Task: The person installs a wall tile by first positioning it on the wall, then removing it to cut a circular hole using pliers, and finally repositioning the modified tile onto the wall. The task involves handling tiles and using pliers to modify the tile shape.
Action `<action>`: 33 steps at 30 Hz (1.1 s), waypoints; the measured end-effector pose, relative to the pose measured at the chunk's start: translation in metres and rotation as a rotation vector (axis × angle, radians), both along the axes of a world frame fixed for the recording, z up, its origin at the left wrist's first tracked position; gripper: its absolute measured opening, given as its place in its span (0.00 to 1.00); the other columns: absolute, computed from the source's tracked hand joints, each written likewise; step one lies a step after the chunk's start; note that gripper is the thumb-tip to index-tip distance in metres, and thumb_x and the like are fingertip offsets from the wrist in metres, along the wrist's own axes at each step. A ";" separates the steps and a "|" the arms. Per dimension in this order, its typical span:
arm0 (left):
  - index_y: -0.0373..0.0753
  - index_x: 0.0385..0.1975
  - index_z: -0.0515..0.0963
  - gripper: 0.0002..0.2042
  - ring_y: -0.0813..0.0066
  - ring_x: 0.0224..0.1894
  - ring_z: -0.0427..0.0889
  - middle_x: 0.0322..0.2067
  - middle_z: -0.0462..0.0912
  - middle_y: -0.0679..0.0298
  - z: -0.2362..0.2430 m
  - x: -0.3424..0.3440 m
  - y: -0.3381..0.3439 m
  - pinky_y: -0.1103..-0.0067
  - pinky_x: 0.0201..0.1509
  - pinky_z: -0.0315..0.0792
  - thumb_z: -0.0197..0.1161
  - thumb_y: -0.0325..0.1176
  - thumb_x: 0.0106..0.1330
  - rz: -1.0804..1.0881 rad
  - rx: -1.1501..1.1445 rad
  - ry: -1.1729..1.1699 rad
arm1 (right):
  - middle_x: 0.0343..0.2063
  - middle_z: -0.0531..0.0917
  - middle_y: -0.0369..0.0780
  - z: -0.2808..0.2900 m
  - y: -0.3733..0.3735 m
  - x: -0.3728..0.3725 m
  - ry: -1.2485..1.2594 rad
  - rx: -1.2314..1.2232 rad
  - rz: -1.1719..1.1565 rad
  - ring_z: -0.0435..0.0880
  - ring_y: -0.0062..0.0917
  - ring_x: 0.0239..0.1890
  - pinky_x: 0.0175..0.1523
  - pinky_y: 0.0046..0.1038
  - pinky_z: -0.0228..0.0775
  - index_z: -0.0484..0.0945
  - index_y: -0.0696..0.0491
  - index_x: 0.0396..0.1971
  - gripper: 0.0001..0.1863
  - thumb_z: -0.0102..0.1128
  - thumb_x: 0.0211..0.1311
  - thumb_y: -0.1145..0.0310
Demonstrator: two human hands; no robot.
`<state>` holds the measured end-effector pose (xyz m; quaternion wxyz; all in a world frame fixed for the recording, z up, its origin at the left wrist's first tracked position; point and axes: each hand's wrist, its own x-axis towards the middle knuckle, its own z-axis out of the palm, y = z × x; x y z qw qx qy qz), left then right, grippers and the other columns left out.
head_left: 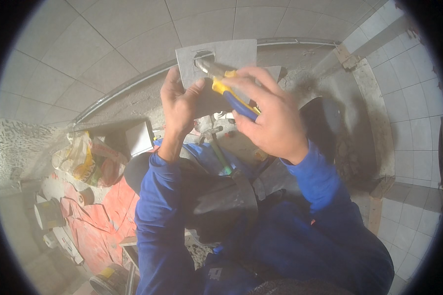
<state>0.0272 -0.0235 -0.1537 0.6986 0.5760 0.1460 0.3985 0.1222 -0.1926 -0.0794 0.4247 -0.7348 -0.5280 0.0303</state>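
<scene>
Left hand (179, 101) grips the grey tile (221, 61); right hand (270, 118) squeezes pliers (226, 83) nibbling at the hole (203, 55) near the tile's top edge. Hole partly cut, edge ragged, trimming left.

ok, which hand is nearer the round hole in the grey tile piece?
Left, narrowly. The left hand holds the grey tile piece just below its round hole. The right hand sits lower right, gripping the yellow-and-blue pliers, whose tip reaches the hole.

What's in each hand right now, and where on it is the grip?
Left hand holds the grey tile piece by its lower left edge. Right hand holds the pliers by their yellow-and-blue handles, their jaws at the tile's round cutout.
</scene>
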 end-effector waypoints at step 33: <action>0.30 0.55 0.72 0.18 0.74 0.41 0.83 0.43 0.84 0.58 0.000 0.000 0.000 0.77 0.45 0.79 0.62 0.19 0.66 -0.032 -0.095 0.035 | 0.52 0.78 0.37 0.004 -0.006 0.003 -0.076 0.075 -0.028 0.85 0.36 0.39 0.43 0.33 0.78 0.82 0.45 0.52 0.26 0.65 0.47 0.75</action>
